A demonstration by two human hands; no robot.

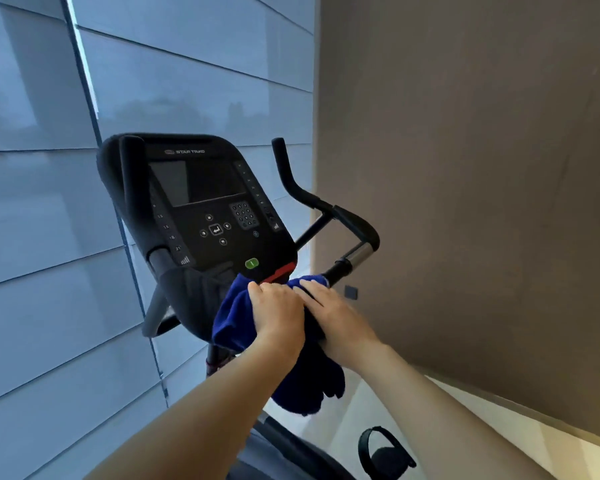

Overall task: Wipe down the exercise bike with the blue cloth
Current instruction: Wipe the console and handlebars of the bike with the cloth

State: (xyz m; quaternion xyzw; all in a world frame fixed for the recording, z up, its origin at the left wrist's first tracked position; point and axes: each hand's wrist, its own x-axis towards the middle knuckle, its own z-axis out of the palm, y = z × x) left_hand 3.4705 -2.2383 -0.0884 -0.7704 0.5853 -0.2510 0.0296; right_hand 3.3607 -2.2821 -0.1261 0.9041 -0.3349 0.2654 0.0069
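Note:
The black exercise bike's console (201,199) stands in front of me, its screen dark, with a green button near its lower edge. A blue cloth (234,317) is bunched over the handlebar just below the console and hangs down past my wrists. My left hand (278,313) presses on the cloth from the left, fingers curled over it. My right hand (329,310) lies flat on the cloth beside it, fingertips toward the right handlebar (347,223) with its chrome section. What lies under the cloth is hidden.
A tall window with pale blinds (49,237) fills the left side behind the bike. A brown wall (482,202) runs along the right. A black pedal with a strap (383,448) shows at the bottom, over a light floor.

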